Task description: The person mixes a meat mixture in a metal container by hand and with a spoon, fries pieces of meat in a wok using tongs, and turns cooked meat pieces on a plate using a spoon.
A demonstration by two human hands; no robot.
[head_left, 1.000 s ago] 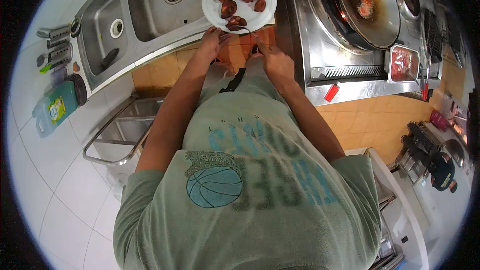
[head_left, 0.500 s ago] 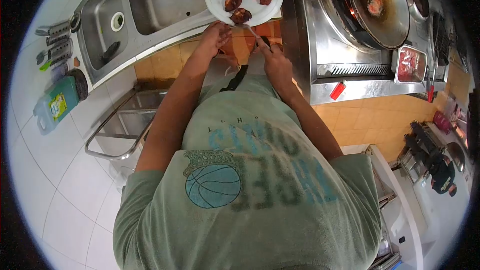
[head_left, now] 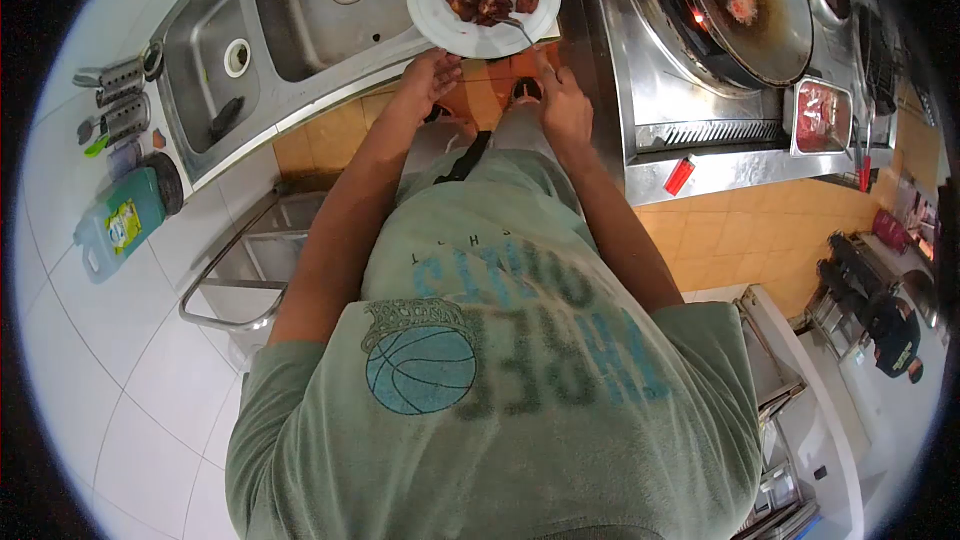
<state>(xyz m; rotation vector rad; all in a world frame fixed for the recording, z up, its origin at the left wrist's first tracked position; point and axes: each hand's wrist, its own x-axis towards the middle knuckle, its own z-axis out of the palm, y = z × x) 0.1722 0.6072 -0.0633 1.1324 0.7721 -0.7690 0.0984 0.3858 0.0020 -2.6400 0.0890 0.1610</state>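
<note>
A white plate [head_left: 440,22] with several dark reddish-brown cooked pieces [head_left: 463,0] rests at the counter's edge by the sink. My right hand [head_left: 566,112] is closed on the handle of a metal utensil [head_left: 522,32], probably a fork or spoon. Its far end reaches the pieces near the plate's front rim. Just below the plate's near left edge is my left hand [head_left: 431,78], with its fingers loosely apart and nothing visible in them.
A double sink [head_left: 310,0] lies left. On the right are a pan [head_left: 790,40] of oil on a lit stove, a metal tray [head_left: 822,120] of red food and a red lighter [head_left: 679,175]. Another person [head_left: 892,335] is far right. A green jug [head_left: 125,222] stands left.
The piece at the plate's near edge has moved inward toward the others, with the utensil following it. My right hand has shifted slightly right, and my left hand stays below the plate.
</note>
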